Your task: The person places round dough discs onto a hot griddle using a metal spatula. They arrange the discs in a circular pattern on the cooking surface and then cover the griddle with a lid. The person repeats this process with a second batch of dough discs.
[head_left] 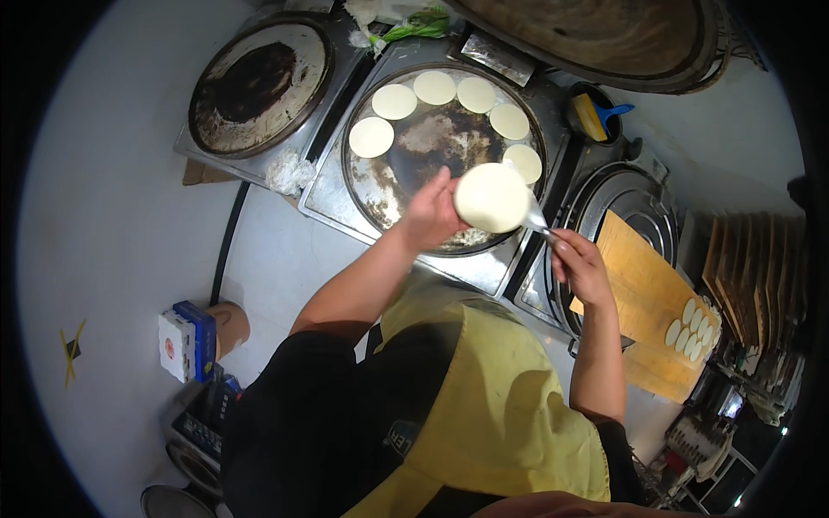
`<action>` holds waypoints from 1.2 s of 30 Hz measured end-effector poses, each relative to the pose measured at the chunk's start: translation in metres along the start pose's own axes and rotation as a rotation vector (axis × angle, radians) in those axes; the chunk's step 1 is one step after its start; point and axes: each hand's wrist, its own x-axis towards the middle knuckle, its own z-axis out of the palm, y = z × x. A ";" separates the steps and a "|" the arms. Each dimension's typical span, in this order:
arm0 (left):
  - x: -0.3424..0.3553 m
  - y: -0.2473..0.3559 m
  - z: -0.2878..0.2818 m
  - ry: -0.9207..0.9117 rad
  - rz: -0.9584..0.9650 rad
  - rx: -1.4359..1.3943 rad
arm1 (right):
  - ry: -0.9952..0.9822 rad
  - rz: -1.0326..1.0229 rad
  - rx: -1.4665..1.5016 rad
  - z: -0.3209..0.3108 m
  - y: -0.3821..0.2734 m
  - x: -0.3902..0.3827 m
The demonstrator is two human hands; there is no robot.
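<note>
A round, flat griddle (429, 142) lies in front of me, its surface dark and scorched in the middle. Several pale dough rounds (434, 87) form an arc along its far and right edge. Above its near part, my left hand (432, 214) supports a larger-looking dough round (492, 198) by its left side, thumb raised and fingers partly hidden underneath. My right hand (580, 268) grips the handle of a metal spatula (535, 218). The spatula's blade reaches the right edge of that round; how far it goes beneath cannot be seen.
Another scorched griddle (294, 82) stands at the far left. On the right, a wooden board (635, 276) bears more dough rounds (688, 331) at its far end. A dark pot (596, 112) with a blue-handled brush (611, 113) sits beyond it. A large round lid (604, 39) hangs over the back.
</note>
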 end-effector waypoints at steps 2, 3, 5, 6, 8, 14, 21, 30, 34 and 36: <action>-0.004 -0.009 -0.013 -0.064 0.001 -0.103 | 0.010 -0.084 -0.254 0.027 -0.006 0.018; -0.006 -0.006 -0.017 0.062 -0.020 0.008 | 0.058 -0.192 -0.412 0.039 -0.005 0.025; -0.013 0.005 -0.027 0.316 -0.068 0.226 | 0.098 -0.281 -0.671 0.057 -0.009 0.030; -0.016 0.008 -0.040 0.390 -0.010 0.142 | 0.078 -0.269 -0.773 0.066 -0.019 0.031; -0.025 0.023 -0.067 0.418 0.005 0.288 | 0.066 -0.240 -0.897 0.074 -0.023 0.034; -0.034 0.070 -0.116 0.681 0.029 0.911 | 0.085 -0.115 -0.730 0.055 0.001 0.031; -0.015 0.099 -0.168 0.804 -0.014 1.381 | 0.084 -0.015 -0.663 0.038 0.016 0.022; -0.047 0.128 -0.123 1.110 0.407 1.844 | 0.175 0.151 -0.306 0.011 0.027 -0.022; -0.044 0.114 -0.091 0.960 0.724 1.652 | 0.385 0.077 0.335 -0.031 0.060 -0.066; -0.033 0.089 -0.080 0.774 0.753 1.562 | 0.484 0.083 0.497 -0.049 0.070 -0.091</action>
